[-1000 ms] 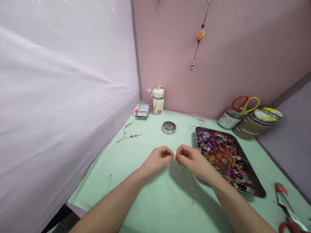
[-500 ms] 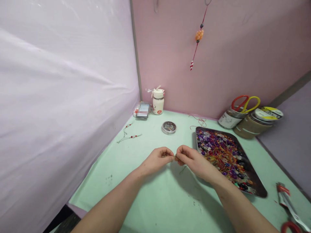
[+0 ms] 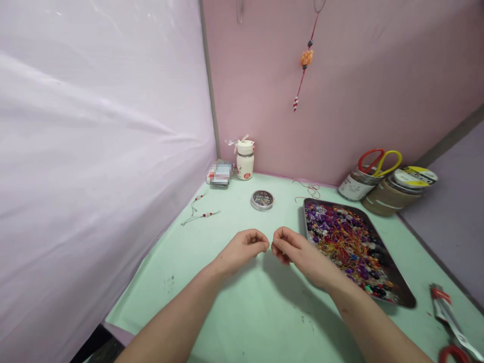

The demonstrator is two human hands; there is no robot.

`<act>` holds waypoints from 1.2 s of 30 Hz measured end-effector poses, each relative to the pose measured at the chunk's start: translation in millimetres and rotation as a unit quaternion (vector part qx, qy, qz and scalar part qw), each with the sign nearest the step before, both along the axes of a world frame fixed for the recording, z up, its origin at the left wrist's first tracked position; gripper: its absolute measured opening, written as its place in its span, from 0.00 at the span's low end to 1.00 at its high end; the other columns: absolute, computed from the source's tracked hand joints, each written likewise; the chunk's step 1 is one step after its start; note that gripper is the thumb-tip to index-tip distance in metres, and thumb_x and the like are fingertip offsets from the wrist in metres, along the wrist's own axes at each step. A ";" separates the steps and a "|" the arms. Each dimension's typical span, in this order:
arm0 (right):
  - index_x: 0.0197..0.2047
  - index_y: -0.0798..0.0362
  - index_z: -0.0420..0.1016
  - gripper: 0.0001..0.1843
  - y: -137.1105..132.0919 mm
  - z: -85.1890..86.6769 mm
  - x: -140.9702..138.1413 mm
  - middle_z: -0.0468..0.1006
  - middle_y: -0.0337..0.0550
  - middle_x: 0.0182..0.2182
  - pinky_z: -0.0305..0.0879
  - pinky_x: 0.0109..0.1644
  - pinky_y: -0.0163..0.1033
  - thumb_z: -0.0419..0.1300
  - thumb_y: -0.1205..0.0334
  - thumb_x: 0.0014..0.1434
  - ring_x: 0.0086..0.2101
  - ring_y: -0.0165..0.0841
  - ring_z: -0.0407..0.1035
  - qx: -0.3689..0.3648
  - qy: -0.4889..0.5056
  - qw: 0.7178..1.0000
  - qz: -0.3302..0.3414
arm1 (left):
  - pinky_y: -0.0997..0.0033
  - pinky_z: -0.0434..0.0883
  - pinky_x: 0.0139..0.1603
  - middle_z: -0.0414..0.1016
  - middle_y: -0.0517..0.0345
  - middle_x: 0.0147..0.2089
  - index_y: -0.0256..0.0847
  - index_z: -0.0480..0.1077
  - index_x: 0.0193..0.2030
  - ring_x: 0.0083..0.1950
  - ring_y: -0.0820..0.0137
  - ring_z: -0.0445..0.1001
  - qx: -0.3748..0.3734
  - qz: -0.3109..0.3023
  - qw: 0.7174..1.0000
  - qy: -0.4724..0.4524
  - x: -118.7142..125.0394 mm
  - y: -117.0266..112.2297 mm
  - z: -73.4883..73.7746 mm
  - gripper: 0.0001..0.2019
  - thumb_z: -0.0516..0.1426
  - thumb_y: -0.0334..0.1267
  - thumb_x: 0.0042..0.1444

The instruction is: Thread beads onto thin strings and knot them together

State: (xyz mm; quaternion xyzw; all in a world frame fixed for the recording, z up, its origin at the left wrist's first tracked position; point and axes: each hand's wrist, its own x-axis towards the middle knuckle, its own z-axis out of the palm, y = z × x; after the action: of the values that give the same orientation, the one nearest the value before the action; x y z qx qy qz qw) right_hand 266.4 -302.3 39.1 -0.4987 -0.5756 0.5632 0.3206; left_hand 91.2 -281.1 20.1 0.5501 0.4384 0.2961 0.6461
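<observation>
Above the middle of the green table, my left hand [image 3: 247, 247] and my right hand [image 3: 293, 247] face each other, fingertips a small gap apart. Thumb and forefinger are pinched together on both. A thin greenish cord [image 3: 270, 245] shows faintly between the fingertips; most of it is hidden by the fingers. Just right of my right hand lies a dark tray [image 3: 397, 280] full of loose beads and tangled red and yellow cords. Beyond the hands stands a small round clear case [image 3: 262, 200] with tiny pieces inside.
Two beaded cords [image 3: 206, 215] lie at the left. A white bottle [image 3: 245, 160] stands against the pink wall beside a small packet [image 3: 220, 173]. Two jars, one with scissors [image 3: 380, 162], are at the back right. Red-handled scissors [image 3: 449, 322] lie front right. A beaded string [image 3: 307, 58] hangs above.
The fingertips have drawn slightly apart. A loose cord end that hung below my right hand no longer shows. The view has shifted slightly.
</observation>
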 end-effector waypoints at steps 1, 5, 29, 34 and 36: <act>0.31 0.51 0.60 0.10 -0.5 1.4 -0.2 0.63 0.33 0.23 0.55 0.27 0.33 0.51 0.54 0.60 0.23 0.27 0.57 0.002 -0.019 1.000 -0.001 | 0.73 0.58 0.35 0.69 0.61 0.31 0.39 0.70 0.33 0.31 0.75 0.61 -0.006 -0.002 1.000 0.002 -0.9 0.4 1.0 0.08 0.58 0.40 0.48; 0.32 0.50 0.60 0.09 -1.6 6.4 2.4 0.57 0.31 0.22 0.51 0.25 0.32 0.51 0.54 0.60 0.23 0.27 0.53 0.014 -0.083 0.996 -0.006 | 0.74 0.56 0.32 0.65 0.62 0.31 0.38 0.70 0.35 0.29 0.78 0.57 -0.047 -0.032 0.998 -0.010 -4.4 1.6 5.2 0.10 0.59 0.42 0.48; 0.32 0.51 0.62 0.07 2.2 -1.5 3.8 0.60 0.32 0.23 0.53 0.26 0.32 0.51 0.57 0.58 0.24 0.27 0.56 0.024 -0.089 0.996 -0.006 | 0.75 0.49 0.25 0.61 0.61 0.28 0.34 0.68 0.29 0.25 0.81 0.52 -0.163 -0.052 0.978 -0.120 -0.8 5.4 7.3 0.13 0.60 0.44 0.50; 0.33 0.51 0.62 0.07 1.7 0.7 4.3 0.61 0.32 0.23 0.51 0.26 0.32 0.51 0.56 0.58 0.24 0.27 0.55 0.020 -0.093 0.995 0.006 | 0.74 0.49 0.26 0.57 0.65 0.25 0.36 0.69 0.31 0.24 0.80 0.50 -0.151 -0.055 0.983 -0.088 -1.5 4.4 4.0 0.13 0.63 0.42 0.45; 0.33 0.50 0.62 0.07 1.1 3.0 5.1 0.60 0.31 0.23 0.52 0.26 0.32 0.52 0.57 0.59 0.24 0.27 0.55 0.022 -0.088 0.996 0.011 | 0.74 0.48 0.26 0.59 0.65 0.26 0.36 0.69 0.32 0.24 0.80 0.50 -0.142 -0.046 0.986 -0.080 -2.6 4.9 2.5 0.12 0.63 0.42 0.45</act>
State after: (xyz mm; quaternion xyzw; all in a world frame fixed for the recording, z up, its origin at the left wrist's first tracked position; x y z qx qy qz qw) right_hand 271.4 -301.2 42.1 -0.5326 -0.6195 0.5079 0.2730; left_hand 88.7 -276.2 22.6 0.4473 0.3966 0.2440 0.7636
